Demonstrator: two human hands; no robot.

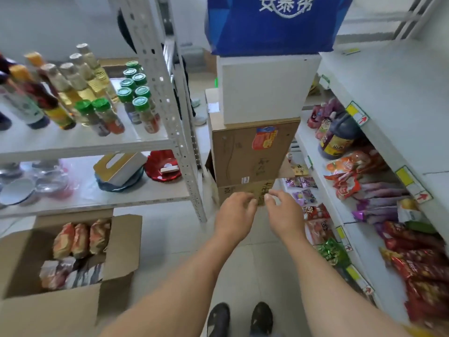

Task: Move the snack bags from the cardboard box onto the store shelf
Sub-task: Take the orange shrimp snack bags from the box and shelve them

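Lying lower-left of hands (258,210): snack bags (77,254).

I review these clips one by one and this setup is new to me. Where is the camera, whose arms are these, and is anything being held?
There is no machine: a person wears one wide-angle camera on the head, looking forward and down, so the two bare arms are their own. The left hand and right hand reach forward side by side, fingers loosely curled, holding nothing. On the floor at lower left sits the open cardboard box with snack bags still inside. The store shelf on the right already carries bagged snacks. Straight ahead is a stack of closed boxes with a blue bag on top. The rack on the left holds bottles.
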